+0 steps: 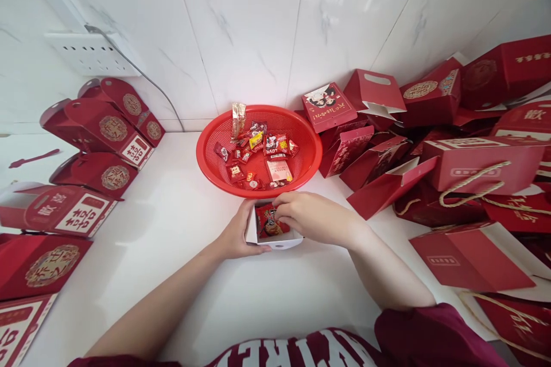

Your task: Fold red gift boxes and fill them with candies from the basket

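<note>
Below the red basket [307, 152], mid-frame, the left hand [238, 232] curls around a white box [282, 243]. The right hand [307, 215] bends onto a red packet [264, 225] inside; I cannot tell if it pinches. The packet looks light and slippery, best held by an edge. The box looks thin, so hold its sides gently.

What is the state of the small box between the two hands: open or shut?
Open: the box has its top uncovered, and a red packet shows inside, near the right hand.
</note>
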`<control>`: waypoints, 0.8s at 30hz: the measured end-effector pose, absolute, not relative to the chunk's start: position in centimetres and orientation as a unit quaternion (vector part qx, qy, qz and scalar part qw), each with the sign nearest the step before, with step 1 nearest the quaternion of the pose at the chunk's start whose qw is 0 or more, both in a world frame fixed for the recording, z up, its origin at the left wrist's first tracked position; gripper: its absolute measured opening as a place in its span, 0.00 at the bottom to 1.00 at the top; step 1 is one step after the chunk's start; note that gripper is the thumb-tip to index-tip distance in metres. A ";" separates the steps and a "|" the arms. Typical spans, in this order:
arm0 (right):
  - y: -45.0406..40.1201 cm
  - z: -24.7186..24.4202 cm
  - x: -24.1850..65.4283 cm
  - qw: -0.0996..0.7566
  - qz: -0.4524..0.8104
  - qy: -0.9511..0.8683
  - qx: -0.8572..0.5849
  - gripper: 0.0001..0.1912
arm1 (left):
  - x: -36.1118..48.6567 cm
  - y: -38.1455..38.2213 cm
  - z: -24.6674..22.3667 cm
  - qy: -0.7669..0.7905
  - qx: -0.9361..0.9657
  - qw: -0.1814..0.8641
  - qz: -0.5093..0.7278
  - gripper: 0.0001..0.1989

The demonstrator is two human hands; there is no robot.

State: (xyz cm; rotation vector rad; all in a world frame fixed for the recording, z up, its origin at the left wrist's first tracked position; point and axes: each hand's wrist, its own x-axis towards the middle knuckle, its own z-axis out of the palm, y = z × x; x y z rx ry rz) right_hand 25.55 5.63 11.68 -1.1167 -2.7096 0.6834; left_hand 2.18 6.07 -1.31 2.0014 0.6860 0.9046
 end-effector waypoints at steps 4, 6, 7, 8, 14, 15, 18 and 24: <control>6.0 11.0 24.8 0.013 0.222 -0.906 -0.360 0.14 | 2.1 6.1 -1.4 0.272 0.799 0.400 0.356 0.53; 6.5 9.7 24.0 -0.050 0.203 -0.922 -0.326 0.14 | 2.0 6.1 -1.4 0.278 0.803 0.393 0.351 0.54; 6.6 9.1 23.7 -0.079 0.185 -0.930 -0.306 0.13 | 2.0 6.1 -1.4 0.281 0.806 0.388 0.348 0.54; 6.7 8.7 23.4 -0.101 0.172 -0.935 -0.292 0.13 | 1.9 6.1 -1.5 0.283 0.808 0.384 0.344 0.53; 7.3 11.3 23.9 0.056 0.281 -0.913 -0.292 0.14 | 1.9 6.1 -1.6 0.282 0.807 0.393 0.340 0.52; 7.9 12.2 24.0 0.102 0.282 -0.905 -0.301 0.14 | 1.9 6.2 -1.7 0.281 0.802 0.401 0.342 0.52; 10.8 14.2 23.5 0.156 0.262 -0.893 -0.331 0.15 | 2.0 6.1 -1.7 0.284 0.792 0.417 0.344 0.52; 19.1 12.7 17.8 -0.041 0.270 -0.898 -0.345 0.13 | 2.0 5.8 -1.2 0.305 0.793 0.402 0.342 0.53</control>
